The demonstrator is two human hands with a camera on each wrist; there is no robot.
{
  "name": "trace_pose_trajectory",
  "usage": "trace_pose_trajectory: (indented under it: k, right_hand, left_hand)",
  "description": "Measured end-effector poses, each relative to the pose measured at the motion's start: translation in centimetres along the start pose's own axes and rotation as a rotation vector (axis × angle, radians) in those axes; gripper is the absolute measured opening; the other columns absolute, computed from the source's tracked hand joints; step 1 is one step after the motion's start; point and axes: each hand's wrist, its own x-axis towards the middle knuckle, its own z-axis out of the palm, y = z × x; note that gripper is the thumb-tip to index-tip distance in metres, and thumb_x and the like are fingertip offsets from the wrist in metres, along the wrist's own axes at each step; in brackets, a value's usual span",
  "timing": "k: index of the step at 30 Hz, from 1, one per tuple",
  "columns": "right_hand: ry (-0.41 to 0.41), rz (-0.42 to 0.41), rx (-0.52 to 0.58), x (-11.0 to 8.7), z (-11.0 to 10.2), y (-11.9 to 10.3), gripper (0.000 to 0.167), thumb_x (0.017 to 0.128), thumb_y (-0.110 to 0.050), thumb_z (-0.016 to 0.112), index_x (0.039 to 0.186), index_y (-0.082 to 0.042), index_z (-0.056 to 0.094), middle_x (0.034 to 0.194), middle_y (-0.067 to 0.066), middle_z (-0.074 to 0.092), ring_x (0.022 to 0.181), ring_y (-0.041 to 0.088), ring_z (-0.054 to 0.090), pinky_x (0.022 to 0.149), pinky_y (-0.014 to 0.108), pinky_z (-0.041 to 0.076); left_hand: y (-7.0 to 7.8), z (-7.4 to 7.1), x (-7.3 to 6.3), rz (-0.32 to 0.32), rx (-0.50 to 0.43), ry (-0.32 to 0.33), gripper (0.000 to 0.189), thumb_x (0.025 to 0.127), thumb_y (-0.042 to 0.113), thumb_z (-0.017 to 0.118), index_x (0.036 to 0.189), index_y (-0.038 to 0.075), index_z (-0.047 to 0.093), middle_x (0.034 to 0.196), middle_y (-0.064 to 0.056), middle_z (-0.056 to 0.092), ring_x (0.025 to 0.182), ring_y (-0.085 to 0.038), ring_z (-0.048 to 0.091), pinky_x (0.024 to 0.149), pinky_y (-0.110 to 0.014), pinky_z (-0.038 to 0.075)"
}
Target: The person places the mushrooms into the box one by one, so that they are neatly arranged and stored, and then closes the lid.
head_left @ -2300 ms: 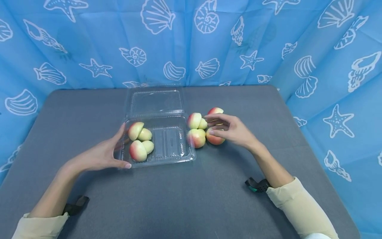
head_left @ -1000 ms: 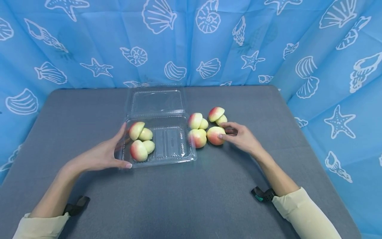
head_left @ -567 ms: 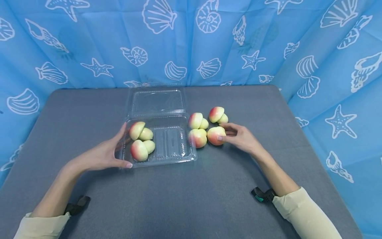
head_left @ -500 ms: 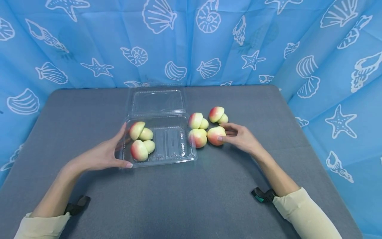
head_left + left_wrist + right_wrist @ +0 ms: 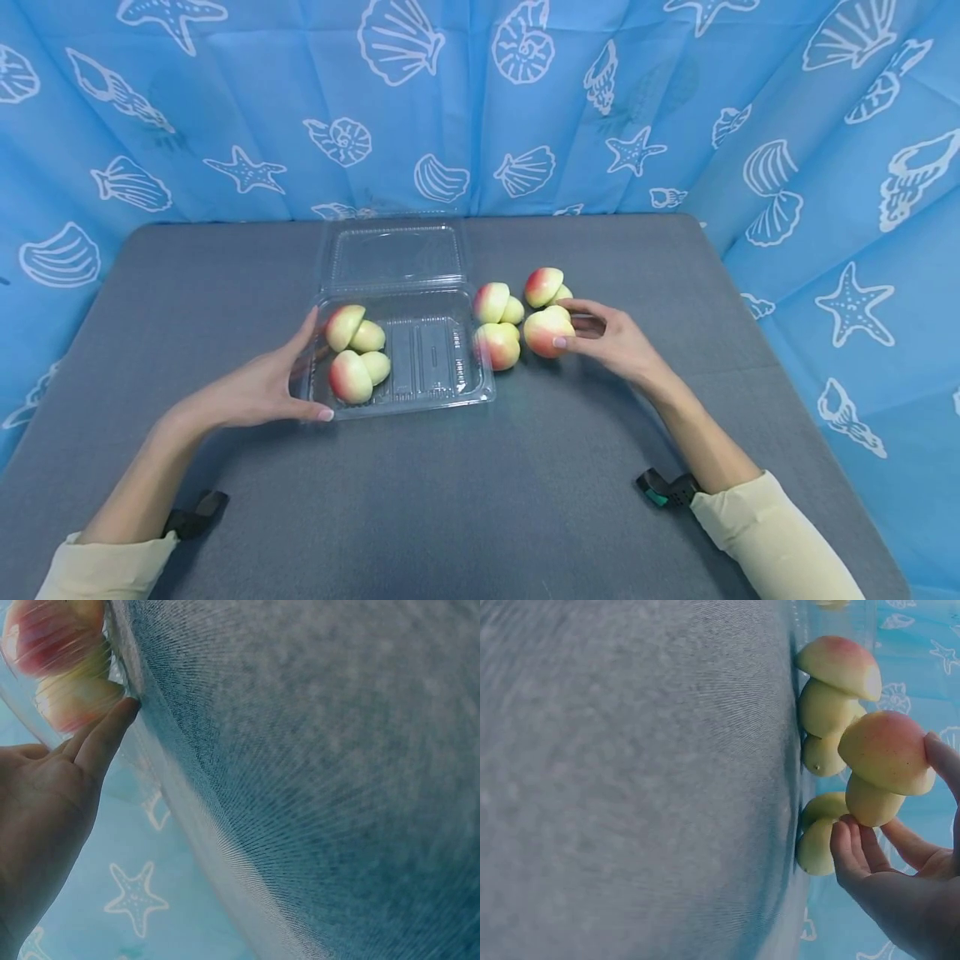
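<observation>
My right hand (image 5: pixel 611 337) pinches a mushroom (image 5: pixel 547 333) with a red and yellow cap between thumb and fingertips. In the right wrist view this mushroom (image 5: pixel 889 754) is held off the table, cap toward the thumb. Three similar mushrooms are close by: one behind (image 5: pixel 543 287), and two to the left, the back one (image 5: pixel 493 303) and the front one (image 5: pixel 498 346). My left hand (image 5: pixel 258 387) spreads its fairly straight fingers and thumb along the left side of a clear plastic clamshell container (image 5: pixel 431 408). Inside, on its left, lie a back mushroom (image 5: pixel 348 327) and a front mushroom (image 5: pixel 354 377).
The container's clear lid (image 5: pixel 395 252) lies folded back toward the rear of the grey table (image 5: pixel 450 500). A blue curtain (image 5: pixel 300 83) with white shell prints hangs behind the table and along its right side.
My right hand came forward from the back mushrooms, took hold of the front right one and raised it slightly off the table. My left hand and the container stay in place.
</observation>
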Motion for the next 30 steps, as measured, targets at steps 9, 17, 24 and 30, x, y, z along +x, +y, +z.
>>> trace_pose_trajectory:
  k: [9,17,24,30]
  right_hand:
    - [-0.011,-0.081,0.072,0.2,0.3,-1.4,0.063,0.089,-0.019,0.076,0.145,-0.008,0.049,0.147,0.009,0.048,0.130,0.027,0.052,0.092,0.018,0.050]
    - [-0.036,-0.112,0.110,0.4,1.2,-2.4,0.061,0.088,-0.016,0.077,0.143,-0.008,0.051,0.142,0.009,0.052,0.124,0.027,0.056,0.094,0.024,0.052]
    - [-0.047,-0.169,0.101,0.8,2.3,-4.0,0.061,0.085,-0.014,0.079,0.141,-0.009,0.055,0.141,0.007,0.053,0.124,0.026,0.054,0.105,0.038,0.046]
    - [-0.063,-0.189,0.109,1.2,3.4,-5.0,0.062,0.083,-0.012,0.081,0.139,-0.008,0.055,0.136,0.008,0.055,0.120,0.024,0.057,0.104,0.036,0.047]
  left_hand:
    - [0.0,-0.2,-0.1,0.009,0.007,0.006,0.133,0.079,0.037,0.085,0.155,0.021,-0.023,0.163,-0.025,0.005,0.146,-0.045,0.020,0.111,-0.064,0.027]
    - [0.2,0.0,-0.3,-0.015,0.074,0.019,0.136,0.076,0.045,0.085,0.156,0.017,-0.022,0.163,-0.024,0.004,0.143,-0.046,0.026,0.109,-0.060,0.033]
    - [0.4,-0.1,-0.4,-0.045,0.072,0.012,0.136,0.077,0.043,0.085,0.155,0.018,-0.023,0.162,-0.029,0.002,0.137,-0.051,0.033,0.107,-0.059,0.037]
    - [0.5,-0.1,-0.4,-0.039,0.076,0.016,0.137,0.076,0.043,0.085,0.155,0.014,-0.023,0.162,-0.029,0.004,0.141,-0.050,0.027,0.108,-0.061,0.034]
